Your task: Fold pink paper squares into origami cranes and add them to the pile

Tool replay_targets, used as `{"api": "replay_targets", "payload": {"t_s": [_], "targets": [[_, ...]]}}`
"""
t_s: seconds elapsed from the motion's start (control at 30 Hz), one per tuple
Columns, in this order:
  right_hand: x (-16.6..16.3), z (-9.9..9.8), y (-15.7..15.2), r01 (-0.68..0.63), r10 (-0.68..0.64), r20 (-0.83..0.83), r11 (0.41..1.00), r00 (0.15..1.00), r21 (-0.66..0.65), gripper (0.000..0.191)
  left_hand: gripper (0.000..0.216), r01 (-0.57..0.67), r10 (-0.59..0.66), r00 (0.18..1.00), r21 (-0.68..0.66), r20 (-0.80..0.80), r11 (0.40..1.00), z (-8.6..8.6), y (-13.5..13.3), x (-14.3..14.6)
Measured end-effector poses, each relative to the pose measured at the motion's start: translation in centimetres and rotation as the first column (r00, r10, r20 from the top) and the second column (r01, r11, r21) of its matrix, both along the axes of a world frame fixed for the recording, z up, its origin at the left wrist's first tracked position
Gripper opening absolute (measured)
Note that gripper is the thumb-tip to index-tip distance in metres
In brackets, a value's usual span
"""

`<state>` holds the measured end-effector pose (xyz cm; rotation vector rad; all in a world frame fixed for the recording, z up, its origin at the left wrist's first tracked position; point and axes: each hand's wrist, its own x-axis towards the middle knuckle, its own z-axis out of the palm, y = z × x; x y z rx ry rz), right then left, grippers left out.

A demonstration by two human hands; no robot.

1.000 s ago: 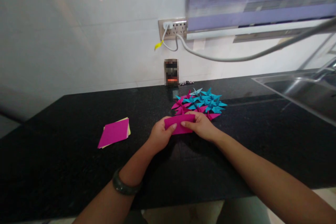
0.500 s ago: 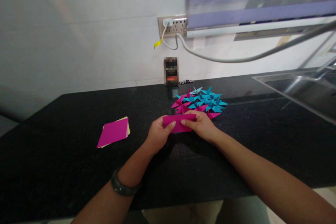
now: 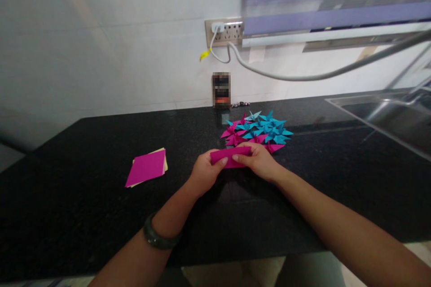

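My left hand [image 3: 204,172] and my right hand [image 3: 257,161] both pinch a folded magenta paper [image 3: 230,157], held as a narrow strip just above the black countertop [image 3: 84,215]. The left thumb presses its left end and the right fingers press its right end. Just behind the strip lies a heap of folded paper cranes [image 3: 257,130], magenta ones on the left and blue ones on the right. A small stack of square paper sheets [image 3: 147,167], magenta on top with yellow beneath, lies to the left of my left hand.
A small dark box [image 3: 221,89] stands against the white wall behind the cranes. Above it a wall socket [image 3: 224,32] holds a white plug with a grey cable [image 3: 303,74] running right. A steel sink [image 3: 387,114] sits at the far right.
The magenta paper looks narrower now, its lower edge folded up. Both hands stay pinched on its ends in nearly the same spot.
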<state>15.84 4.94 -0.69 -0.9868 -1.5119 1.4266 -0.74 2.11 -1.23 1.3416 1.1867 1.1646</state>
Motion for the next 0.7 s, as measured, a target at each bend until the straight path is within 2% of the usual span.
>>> {"api": "replay_targets", "payload": {"t_s": [0.07, 0.1, 0.13, 0.17, 0.2, 0.23, 0.27, 0.3, 0.37, 0.4, 0.47, 0.5, 0.6, 0.7], "targets": [[0.1, 0.1, 0.1, 0.074, -0.073, -0.01, 0.996, 0.997, 0.051, 0.019, 0.036, -0.091, 0.09, 0.994, 0.016, 0.068, 0.996, 0.2, 0.1, 0.1], [0.3, 0.3, 0.2, 0.144, -0.143, -0.019, 0.982, 0.99, 0.12, 0.017, 0.041, -0.2, 0.196, 0.976, 0.04, 0.097, 0.979, 0.4, 0.1, 0.1], [0.5, 0.4, 0.2, 0.222, -0.22, -0.036, 0.951, 0.975, 0.216, 0.015, 0.045, -0.316, 0.31, 0.944, 0.039, 0.116, 0.948, 0.7, 0.1, 0.0], [0.7, 0.7, 0.3, 0.293, -0.292, -0.055, 0.893, 0.955, 0.342, 0.011, 0.044, -0.393, 0.392, 0.912, -0.013, 0.12, 0.919, 1.1, 0.1, -0.1], [0.9, 0.9, 0.3, 0.297, -0.3, -0.07, 0.834, 0.951, 0.466, 0.007, 0.044, -0.366, 0.383, 0.914, -0.139, 0.131, 0.92, 1.5, 0.1, -0.3], [1.1, 1.1, 0.3, 0.255, -0.274, -0.058, 0.77, 0.96, 0.585, 0.004, 0.052, -0.226, 0.293, 0.938, -0.315, 0.184, 0.922, 1.9, 0.1, -0.4], [1.3, 1.3, 0.3, 0.186, -0.231, -0.026, 0.702, 0.972, 0.688, 0.005, 0.065, -0.034, 0.176, 0.949, -0.469, 0.262, 0.883, 2.3, 0.0, -0.6], [1.4, 1.4, 0.3, 0.107, -0.188, 0.02, 0.637, 0.982, 0.763, 0.006, 0.072, 0.136, 0.082, 0.932, -0.551, 0.353, 0.823, 2.6, -0.1, -0.7], [1.5, 1.6, 0.1, -0.034, -0.129, 0.12, 0.53, 0.984, 0.847, 0.008, 0.065, 0.285, 0.025, 0.876, -0.559, 0.482, 0.778, 2.9, -0.3, -0.8], [1.5, 1.6, 0.1, -0.085, -0.118, 0.165, 0.499, 0.979, 0.862, 0.008, 0.051, 0.286, 0.039, 0.854, -0.529, 0.519, 0.799, 2.9, -0.4, -0.7], [1.4, 1.7, -0.1, -0.162, -0.112, 0.243, 0.478, 0.964, 0.864, 0.008, 0.026, 0.229, 0.073, 0.826, -0.451, 0.559, 0.863, 2.7, -0.5, -0.6], [1.3, 1.7, -0.2, -0.193, -0.111, 0.277, 0.477, 0.954, 0.857, 0.008, 0.021, 0.2, 0.081, 0.819, -0.415, 0.568, 0.887, 2.5, -0.5, -0.5], [1.2, 1.8, -0.5, -0.233, -0.125, 0.33, 0.485, 0.936, 0.843, 0.007, 0.025, 0.171, 0.074, 0.815, -0.361, 0.574, 0.917, 2.0, -0.5, -0.4], [1.1, 2.1, -0.9, -0.176, -0.165, 0.299, 0.517, 0.94, 0.838, 0.009, 0.028, 0.126, 0.088, 0.815, -0.324, 0.572, 0.938, 1.8, -0.4, -0.3]]}}
